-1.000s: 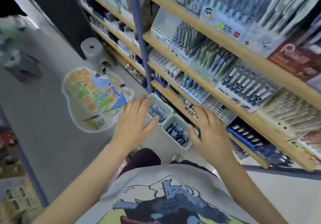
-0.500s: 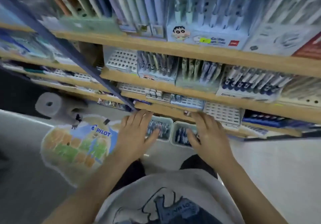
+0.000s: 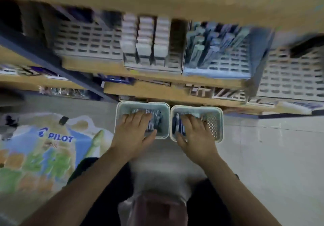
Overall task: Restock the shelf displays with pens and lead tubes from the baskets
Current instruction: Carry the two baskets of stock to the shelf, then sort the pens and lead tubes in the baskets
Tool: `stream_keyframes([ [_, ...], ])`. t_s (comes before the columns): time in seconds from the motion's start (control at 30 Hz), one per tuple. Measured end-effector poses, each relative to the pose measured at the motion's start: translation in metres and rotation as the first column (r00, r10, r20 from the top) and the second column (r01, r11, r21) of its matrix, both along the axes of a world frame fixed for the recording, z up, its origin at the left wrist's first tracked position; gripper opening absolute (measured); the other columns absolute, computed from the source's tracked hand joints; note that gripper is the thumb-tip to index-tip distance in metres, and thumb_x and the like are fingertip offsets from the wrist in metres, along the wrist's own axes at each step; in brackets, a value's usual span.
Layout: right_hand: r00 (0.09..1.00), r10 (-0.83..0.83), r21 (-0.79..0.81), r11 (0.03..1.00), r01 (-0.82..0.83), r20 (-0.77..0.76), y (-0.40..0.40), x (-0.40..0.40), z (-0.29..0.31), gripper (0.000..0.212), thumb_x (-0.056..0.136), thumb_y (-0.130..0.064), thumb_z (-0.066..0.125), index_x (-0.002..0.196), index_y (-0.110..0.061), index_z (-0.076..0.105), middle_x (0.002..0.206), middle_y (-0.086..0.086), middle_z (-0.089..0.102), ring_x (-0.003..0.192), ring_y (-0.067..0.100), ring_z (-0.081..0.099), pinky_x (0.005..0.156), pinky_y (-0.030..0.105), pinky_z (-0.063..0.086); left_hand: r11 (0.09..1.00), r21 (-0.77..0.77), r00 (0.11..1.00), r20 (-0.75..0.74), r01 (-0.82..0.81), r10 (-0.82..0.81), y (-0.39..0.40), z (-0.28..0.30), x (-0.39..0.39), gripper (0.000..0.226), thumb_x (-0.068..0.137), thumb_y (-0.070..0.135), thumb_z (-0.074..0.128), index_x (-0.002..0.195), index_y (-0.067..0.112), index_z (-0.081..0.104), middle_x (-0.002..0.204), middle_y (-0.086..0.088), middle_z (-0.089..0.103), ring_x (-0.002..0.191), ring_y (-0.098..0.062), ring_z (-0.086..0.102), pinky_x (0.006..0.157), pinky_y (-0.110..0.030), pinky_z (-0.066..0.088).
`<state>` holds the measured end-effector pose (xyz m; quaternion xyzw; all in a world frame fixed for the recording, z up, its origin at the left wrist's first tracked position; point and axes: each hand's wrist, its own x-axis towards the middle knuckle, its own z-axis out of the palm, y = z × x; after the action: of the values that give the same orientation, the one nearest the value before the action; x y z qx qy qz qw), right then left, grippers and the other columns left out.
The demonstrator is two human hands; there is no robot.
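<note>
Two pale green baskets stand side by side on the floor against the shelf foot. My left hand (image 3: 134,132) reaches into the left basket (image 3: 122,106), its straight fingers spread over dark blue pens (image 3: 155,122). Over the right basket (image 3: 216,111) my right hand (image 3: 194,134) lies the same way, fingers straight on blue pens (image 3: 176,124). Above them, wooden shelves carry grey slotted display racks (image 3: 87,39) and a blue rack (image 3: 226,61) partly filled with pens. The whole picture is blurred by motion.
A large PILOT floor sticker (image 3: 43,148) covers the floor at left. A dark metal upright (image 3: 52,61) slants across the shelves. Pale floor tiles (image 3: 280,155) stretch to the right. My knees and shirt (image 3: 157,190) fill the bottom middle.
The view has dropped low toward the floor and turned square to the shelf. Both hands went from hovering above the baskets to lying down inside them on the pens.
</note>
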<state>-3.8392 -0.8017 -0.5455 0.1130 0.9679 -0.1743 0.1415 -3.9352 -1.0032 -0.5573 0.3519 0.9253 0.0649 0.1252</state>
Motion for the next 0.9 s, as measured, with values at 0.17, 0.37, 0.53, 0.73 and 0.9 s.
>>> stream_keyframes([
  [0.17,0.993,0.042,0.047,0.998,-0.037,-0.114,0.031,-0.017,-0.115,0.06,0.092,-0.047,0.038,0.138,-0.012,0.051,0.137,0.015,0.055,0.117,0.037,0.058,0.093,0.048,0.05,0.999,0.034,0.993,-0.115,0.042,-0.038,0.024,-0.1,-0.018,0.058,0.09,0.052,0.045,0.129,0.012,0.059,0.126,-0.01,0.064,0.102,-0.031,0.064,0.089,-0.044,0.044],
  [0.37,0.947,0.04,0.095,0.995,-0.01,-0.318,0.051,-0.014,-0.158,0.059,0.095,-0.045,0.042,0.143,-0.01,0.048,0.139,0.015,0.053,0.123,0.035,0.054,0.099,0.051,0.047,0.991,0.119,0.992,-0.119,0.057,-0.043,0.041,-0.127,-0.026,0.066,0.093,0.057,0.037,0.139,0.014,0.052,0.129,-0.009,0.061,0.11,-0.032,0.06,0.09,-0.047,0.047],
  [0.53,0.893,0.036,0.078,0.997,-0.001,-0.45,0.032,-0.003,-0.14,0.055,0.096,-0.045,0.041,0.136,-0.009,0.052,0.139,0.014,0.052,0.122,0.034,0.055,0.093,0.048,0.048,0.982,0.142,0.972,-0.217,0.122,-0.089,0.033,-0.112,-0.001,0.062,0.094,0.055,0.037,0.137,0.015,0.055,0.123,-0.007,0.062,0.108,-0.03,0.062,0.088,-0.043,0.046],
  [0.73,0.9,0.068,0.18,0.984,0.012,-0.432,0.005,0.054,-0.111,0.055,0.094,-0.045,0.037,0.122,-0.006,0.062,0.117,0.014,0.063,0.098,0.038,0.061,0.077,0.045,0.05,0.99,0.103,0.947,-0.316,0.093,-0.056,-0.014,-0.086,0.035,0.058,0.092,0.052,0.039,0.126,0.011,0.062,0.121,-0.01,0.064,0.103,-0.033,0.063,0.08,-0.042,0.048],
  [0.9,0.922,0.101,0.221,0.975,-0.017,-0.374,-0.031,0.082,-0.073,0.066,0.091,-0.052,0.023,0.126,-0.01,0.059,0.118,0.01,0.062,0.107,0.034,0.058,0.085,0.045,0.046,0.983,0.151,0.931,-0.364,0.105,-0.043,-0.028,-0.066,0.077,0.058,0.088,0.05,0.039,0.119,0.009,0.065,0.112,-0.012,0.066,0.098,-0.034,0.064,0.077,-0.042,0.049],
])
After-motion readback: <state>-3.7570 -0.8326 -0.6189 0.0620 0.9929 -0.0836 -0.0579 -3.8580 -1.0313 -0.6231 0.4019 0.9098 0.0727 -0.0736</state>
